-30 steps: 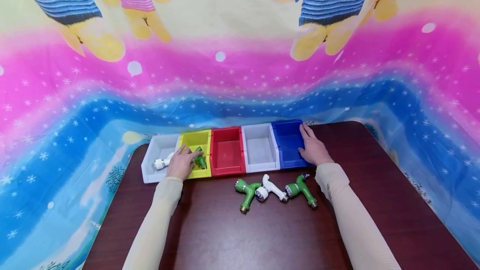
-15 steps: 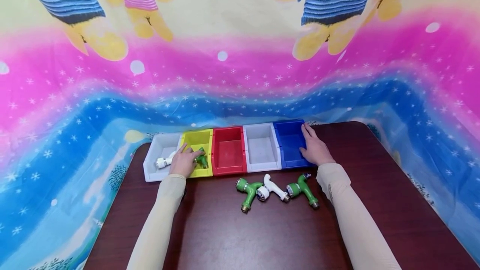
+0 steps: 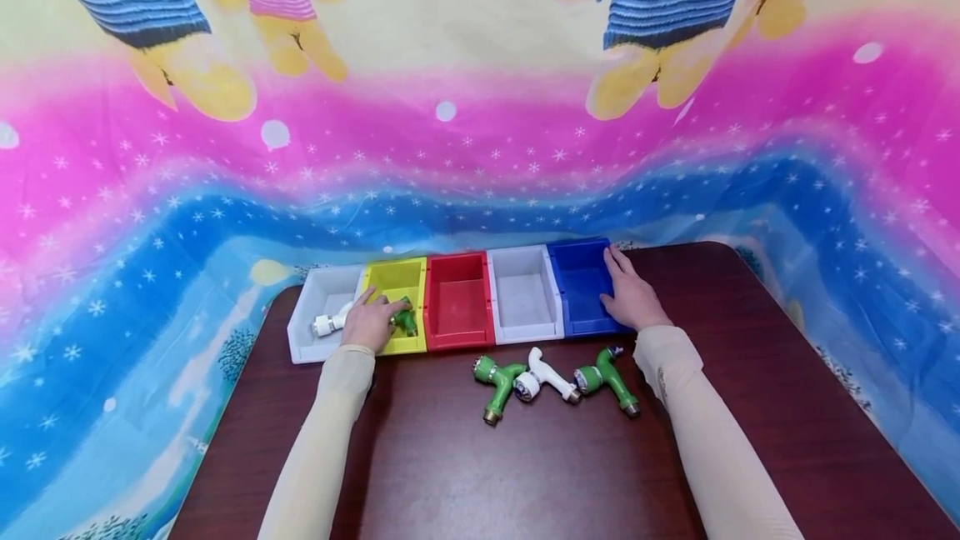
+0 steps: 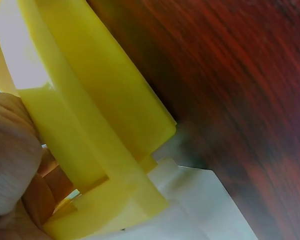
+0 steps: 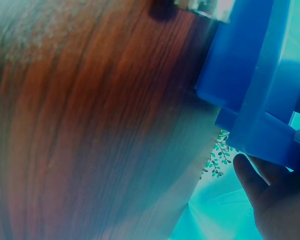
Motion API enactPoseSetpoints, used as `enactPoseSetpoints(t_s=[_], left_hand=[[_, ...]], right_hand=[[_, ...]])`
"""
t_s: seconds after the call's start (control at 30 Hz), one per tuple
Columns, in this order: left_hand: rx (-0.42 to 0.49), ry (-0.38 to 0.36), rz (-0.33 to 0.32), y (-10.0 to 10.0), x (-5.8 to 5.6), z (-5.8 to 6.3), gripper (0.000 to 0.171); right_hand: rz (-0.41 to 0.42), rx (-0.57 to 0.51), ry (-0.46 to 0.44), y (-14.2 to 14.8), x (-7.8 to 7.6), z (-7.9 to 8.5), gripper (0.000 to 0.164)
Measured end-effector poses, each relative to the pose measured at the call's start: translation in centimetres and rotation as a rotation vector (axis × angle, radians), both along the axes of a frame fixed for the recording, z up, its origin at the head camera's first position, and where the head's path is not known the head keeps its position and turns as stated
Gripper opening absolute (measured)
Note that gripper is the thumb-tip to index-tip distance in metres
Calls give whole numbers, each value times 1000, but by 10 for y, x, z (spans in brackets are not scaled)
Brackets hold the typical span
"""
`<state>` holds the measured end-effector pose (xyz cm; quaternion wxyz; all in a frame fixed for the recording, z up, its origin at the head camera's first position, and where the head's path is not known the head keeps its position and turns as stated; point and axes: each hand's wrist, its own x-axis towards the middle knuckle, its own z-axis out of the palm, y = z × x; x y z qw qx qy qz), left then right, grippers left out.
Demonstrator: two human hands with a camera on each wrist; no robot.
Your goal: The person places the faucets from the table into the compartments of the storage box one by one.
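Note:
A row of open storage bins stands at the back of the table. My left hand (image 3: 367, 325) grips the yellow bin (image 3: 397, 346) near its left wall, beside the left white bin (image 3: 303, 348). Its fingers curl behind the yellow wall in the left wrist view. A green tap (image 3: 407, 322) lies in the yellow bin by the thumb, and a white tap (image 3: 326, 324) in the left white bin, both partly hidden by the hand. At the right end, my right hand (image 3: 633, 298) holds the side of the blue bin (image 3: 583, 286), thumb inside, fingers along the outer edge.
Between lie a red bin (image 3: 457, 298) and another white bin (image 3: 523, 294). In front on the dark wood table (image 3: 480, 490) are a green tap (image 3: 497, 386), a white tap (image 3: 546, 377) and another green tap (image 3: 609, 380). A patterned cloth (image 3: 450, 157) hangs behind.
Everything shifts slightly right in the head view at first, then barely moves. Both hands keep their places on the bins, and the taps stay where they lie.

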<state>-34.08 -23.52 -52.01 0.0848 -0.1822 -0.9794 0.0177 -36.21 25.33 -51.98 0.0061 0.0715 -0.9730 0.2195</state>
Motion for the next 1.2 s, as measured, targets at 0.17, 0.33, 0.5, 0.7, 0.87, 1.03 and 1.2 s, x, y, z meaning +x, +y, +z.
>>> enactPoseSetpoints(t_s=[0.17, 0.33, 0.5, 0.7, 0.87, 1.03, 1.2], left_hand=[[-14, -6, 1, 1, 3, 1, 47], [-17, 6, -11, -1, 0, 0, 47], [-5, 5, -23, 0, -1, 3, 46], [-17, -6, -19, 0, -3, 1, 47], [-24, -6, -18, -1, -5, -2, 46], [-48, -1, -13, -1, -7, -4, 46], [-61, 11, -21, -2, -7, -5, 43]], right_hand=[[3, -7, -6, -1, 0, -1, 89], [-2, -2, 3, -2, 0, 1, 89], [-3, 3, 16, -3, 0, 2, 89], [-2, 4, 9, -2, 0, 2, 88], [-9, 3, 10, -2, 1, 2, 88], [-10, 6, 14, -2, 2, 2, 88], [-8, 2, 17, -2, 2, 2, 88]])
